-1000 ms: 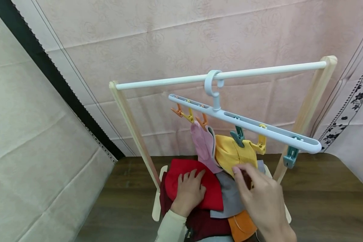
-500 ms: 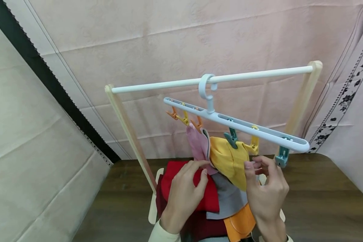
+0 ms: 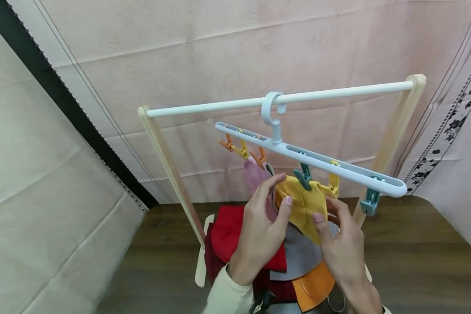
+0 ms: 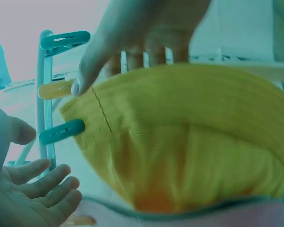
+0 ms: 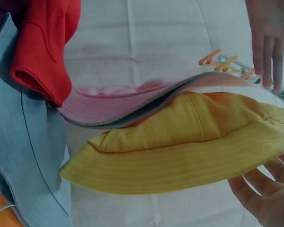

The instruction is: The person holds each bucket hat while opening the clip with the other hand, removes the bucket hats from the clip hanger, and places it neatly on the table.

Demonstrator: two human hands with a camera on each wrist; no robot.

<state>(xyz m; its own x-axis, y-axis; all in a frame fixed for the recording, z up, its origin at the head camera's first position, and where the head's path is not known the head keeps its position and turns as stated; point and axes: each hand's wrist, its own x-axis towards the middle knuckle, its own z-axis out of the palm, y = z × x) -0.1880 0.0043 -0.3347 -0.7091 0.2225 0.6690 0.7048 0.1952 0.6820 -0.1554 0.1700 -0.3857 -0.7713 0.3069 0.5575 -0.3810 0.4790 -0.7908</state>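
Reaching up under the clip hanger (image 3: 310, 159), the left hand (image 3: 261, 229) had its fingers and thumb spread and laid against the left side of the yellow hat (image 3: 304, 203), the fingertips near the hat's top edge and the thumb on its front. The right hand (image 3: 343, 248) came in from the other side, fingers loosely straight, its fingertips touching the hat's right and lower rim; whether they actually pinched the cloth could not be told. So the hat hung between the two hands, just above them, held at its upper edge by a teal clip (image 3: 304, 175) with a yellow clip (image 3: 332, 183) close to its right.

The hat was a soft bucket shape in mustard yellow, its brim stitched in close parallel rows and its crown bulging out behind, as the right wrist view showed (image 5: 180, 151). Pressed against it on the left-hand side hung a pink hat (image 3: 255, 179), with a thin grey edge between the two.

Below the hands lay a heap of other hats: a red hat (image 3: 227, 233) under the left wrist, a grey hat (image 3: 298, 259) between the wrists, and an orange hat (image 3: 312, 290) nearer the person. Beyond the right hand another teal clip (image 3: 370, 200) hung free at the hanger's far end. The hanger hooked over a white rail (image 3: 220, 106) on wooden posts, standing on a dark wooden table (image 3: 416, 253).
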